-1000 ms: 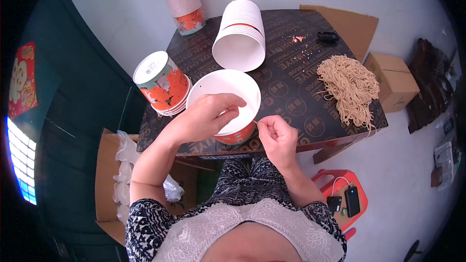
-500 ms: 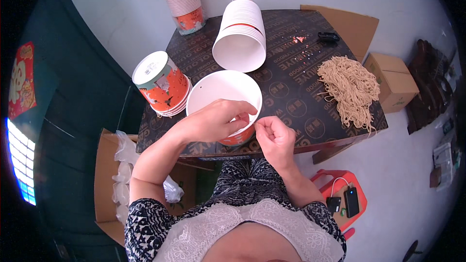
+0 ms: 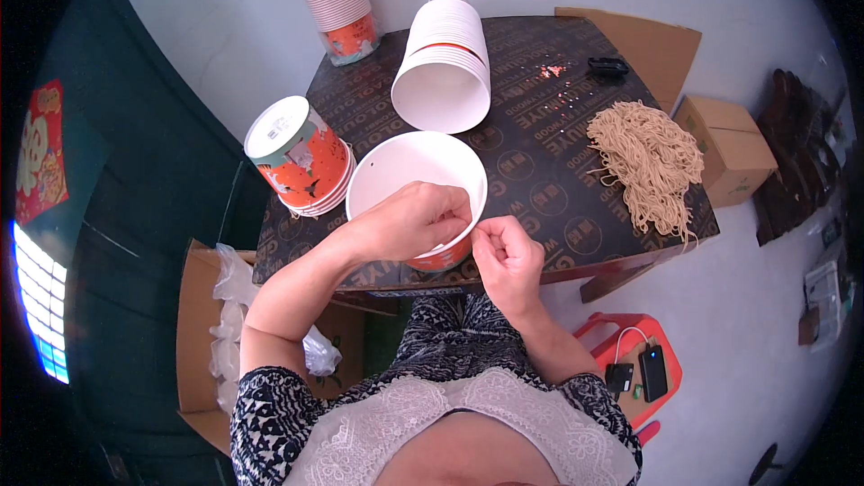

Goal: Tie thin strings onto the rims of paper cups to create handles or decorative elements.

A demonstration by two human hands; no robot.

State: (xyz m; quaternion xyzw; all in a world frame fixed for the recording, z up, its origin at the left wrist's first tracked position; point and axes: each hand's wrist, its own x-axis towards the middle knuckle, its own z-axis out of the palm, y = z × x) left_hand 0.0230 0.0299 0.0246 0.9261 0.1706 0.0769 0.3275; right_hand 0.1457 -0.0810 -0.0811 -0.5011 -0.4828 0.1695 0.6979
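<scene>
A white-lined paper bucket [image 3: 387,166] with an orange outside stands mouth up at the table's near edge, a small dark hole in its far-left wall. My left hand [image 3: 418,216] reaches over the near rim into it, fingers curled together close to the right inner wall. Just outside the right rim, my right hand [image 3: 508,256] is closed in a pinch, thumb against the forefinger. Whatever either hand holds is too small or hidden to make out. To the left sits a short upside-down stack of orange printed buckets [image 3: 306,157].
Nested white buckets [image 3: 441,94] lie on their side behind. A tall wrapped bucket stack [image 3: 346,36] stands at the back left. Tan cords [image 3: 643,166] are heaped on the dark table [image 3: 576,202] at right, near scattered small beads [image 3: 552,71] and a black object [image 3: 608,66].
My left hand's fingers have curled in and moved closer to the bucket's right inner wall. My right hand has barely shifted at the rim.
</scene>
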